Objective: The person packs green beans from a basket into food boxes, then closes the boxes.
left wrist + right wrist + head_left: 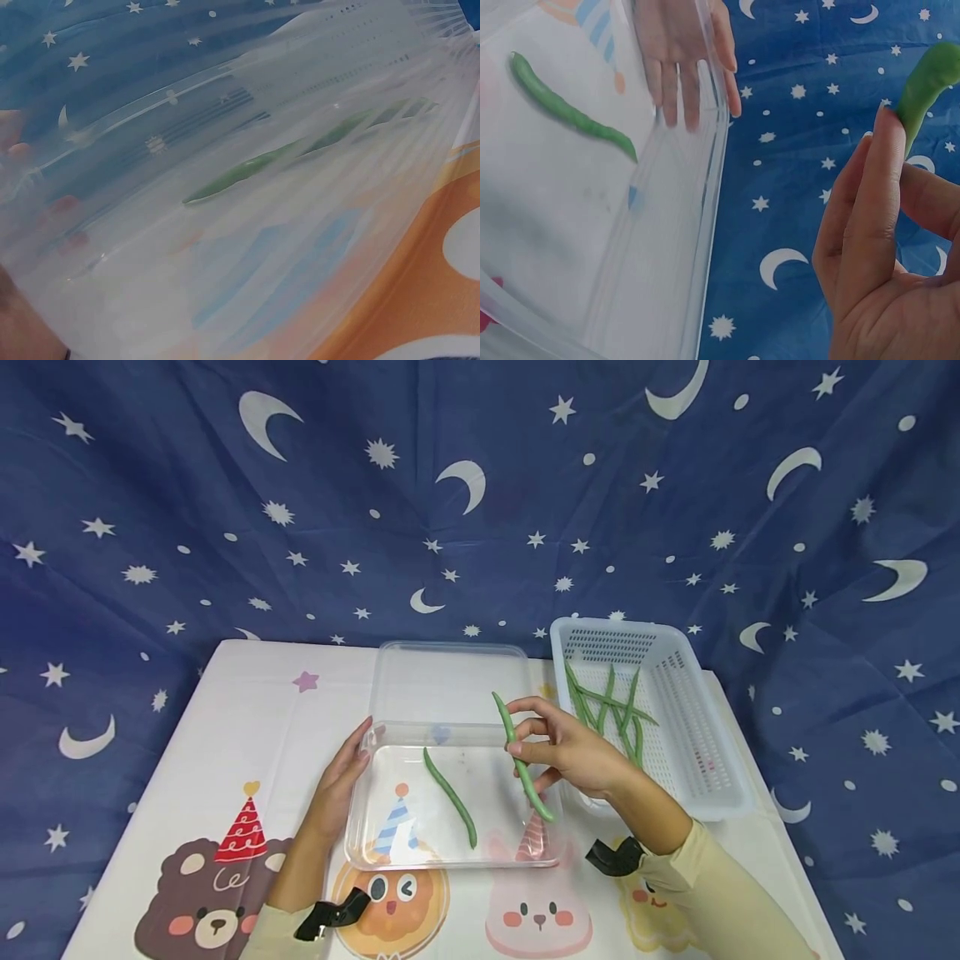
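A clear plastic container [450, 862] stands on the table with one green bean [452, 799] lying in it. Against its left wall rests my left hand [337, 785], fingers extended near the back corner; the right wrist view shows the straight fingers [691, 94] through the plastic. Above the container's right side, my right hand [573, 752] pinches a second green bean [534, 791] between thumb and fingers. That held bean [928, 82] also shows in the right wrist view. The left wrist view looks through the container wall at the bean [247, 171] inside.
A white perforated basket [693, 727] holding several green beans [607, 693] stands at the right, behind my right forearm. Behind the container lies a clear lid [450, 681]. The cloth [247, 710] has cartoon prints, and a blue star-patterned curtain [480, 560] hangs at the back.
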Motion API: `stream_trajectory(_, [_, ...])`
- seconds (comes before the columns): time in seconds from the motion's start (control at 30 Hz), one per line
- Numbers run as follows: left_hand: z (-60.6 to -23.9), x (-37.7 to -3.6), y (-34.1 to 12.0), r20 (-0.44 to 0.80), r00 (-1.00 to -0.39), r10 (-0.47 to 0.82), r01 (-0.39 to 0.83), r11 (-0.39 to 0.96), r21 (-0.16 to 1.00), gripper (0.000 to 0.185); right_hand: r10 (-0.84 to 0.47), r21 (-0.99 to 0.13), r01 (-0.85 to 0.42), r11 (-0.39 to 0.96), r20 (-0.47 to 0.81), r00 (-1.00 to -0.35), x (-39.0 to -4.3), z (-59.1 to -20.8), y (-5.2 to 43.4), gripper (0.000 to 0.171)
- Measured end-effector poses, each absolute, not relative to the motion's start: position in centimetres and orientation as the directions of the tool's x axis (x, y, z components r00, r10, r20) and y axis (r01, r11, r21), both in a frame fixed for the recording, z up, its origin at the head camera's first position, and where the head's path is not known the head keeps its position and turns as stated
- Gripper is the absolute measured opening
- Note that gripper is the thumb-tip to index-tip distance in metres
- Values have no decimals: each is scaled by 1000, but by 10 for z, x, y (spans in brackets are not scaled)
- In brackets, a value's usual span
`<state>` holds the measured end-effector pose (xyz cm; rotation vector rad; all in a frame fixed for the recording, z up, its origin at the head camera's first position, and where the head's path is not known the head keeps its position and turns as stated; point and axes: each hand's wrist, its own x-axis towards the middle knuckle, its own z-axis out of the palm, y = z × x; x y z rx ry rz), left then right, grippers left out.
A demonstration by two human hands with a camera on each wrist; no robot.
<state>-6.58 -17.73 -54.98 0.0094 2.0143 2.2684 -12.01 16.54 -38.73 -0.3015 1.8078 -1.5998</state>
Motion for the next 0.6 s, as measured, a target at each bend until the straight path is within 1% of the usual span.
stream_trajectory(0.6, [-552,-66,-178,-68,-994,88,-80,-137,987,54,-624,-937,248,247,-349,-699,-121,-393,160,58])
